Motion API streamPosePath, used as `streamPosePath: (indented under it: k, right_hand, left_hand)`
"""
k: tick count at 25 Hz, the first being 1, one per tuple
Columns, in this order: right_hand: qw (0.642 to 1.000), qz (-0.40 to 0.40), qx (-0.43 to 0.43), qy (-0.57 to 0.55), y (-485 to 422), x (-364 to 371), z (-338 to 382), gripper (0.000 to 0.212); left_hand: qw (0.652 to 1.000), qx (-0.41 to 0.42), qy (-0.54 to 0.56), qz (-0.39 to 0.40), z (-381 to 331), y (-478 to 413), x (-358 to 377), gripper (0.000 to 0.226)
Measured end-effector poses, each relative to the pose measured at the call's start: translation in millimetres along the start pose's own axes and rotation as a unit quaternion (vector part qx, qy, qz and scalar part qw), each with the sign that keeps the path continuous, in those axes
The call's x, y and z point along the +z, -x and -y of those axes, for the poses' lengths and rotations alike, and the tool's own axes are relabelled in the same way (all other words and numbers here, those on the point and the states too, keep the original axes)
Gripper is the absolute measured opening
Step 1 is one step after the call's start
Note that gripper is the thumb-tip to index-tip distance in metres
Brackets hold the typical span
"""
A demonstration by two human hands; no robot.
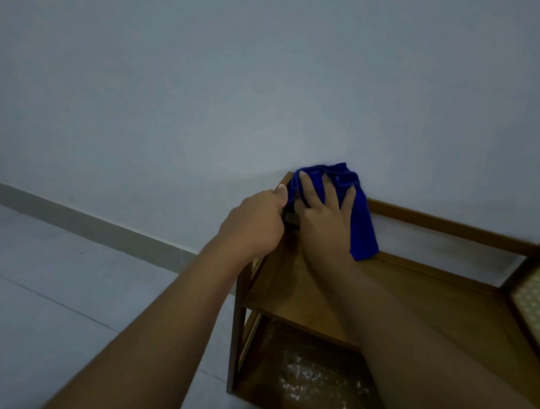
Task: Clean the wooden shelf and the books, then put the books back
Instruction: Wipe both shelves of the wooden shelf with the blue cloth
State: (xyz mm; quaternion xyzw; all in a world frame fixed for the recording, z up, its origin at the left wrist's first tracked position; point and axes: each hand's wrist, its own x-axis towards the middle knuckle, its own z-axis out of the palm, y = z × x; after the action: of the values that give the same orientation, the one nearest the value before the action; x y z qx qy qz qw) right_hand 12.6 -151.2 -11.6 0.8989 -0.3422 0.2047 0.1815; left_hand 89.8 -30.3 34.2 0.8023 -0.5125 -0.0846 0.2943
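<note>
Hands at the back-left corner of the wooden shelf [435,298], which stands against the wall [276,71].
Left hand [253,222] curls round the shelf's left side rail. Right hand [324,216] lies with fingers straight and spread, pressing a blue cloth [364,231] onto the corner — its tail hangs to the top board. Open tiled floor [55,265] lies to the left. Wood is brown; the lower board [310,375] shows white specks.
</note>
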Motion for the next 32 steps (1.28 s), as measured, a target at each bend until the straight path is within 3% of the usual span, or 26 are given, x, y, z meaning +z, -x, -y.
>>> streamPosePath:
  k: [5,8,12,16,22,32]
  right_hand:
    - [0.988,0.039,-0.105,0.104,0,-7,-38,0.068]
    - [0.983,0.05,-0.117,0.13,8,-10,-55,0.068]
    - [0.984,0.054,-0.097,0.141,21,-12,-76,0.069]
    - [0.985,0.062,-0.046,0.152,23,-4,-53,0.069]
    - [0.979,0.075,-0.084,0.173,37,-15,-95,0.071]
    - [0.987,0.095,0.042,0.119,99,-21,-172,0.069]
  left_hand:
    - [1.0,-0.012,-0.011,0.001,2,-1,3,0.057]
    - [1.0,-0.016,-0.005,0.007,1,-1,1,0.058]
    - [1.0,-0.009,-0.007,0.019,-2,0,0,0.059]
    - [0.999,-0.009,-0.03,0.011,0,-1,2,0.06]
    - [0.995,-0.025,-0.093,-0.008,3,0,4,0.059]
    - [0.965,-0.06,-0.255,0.01,-15,4,2,0.07]
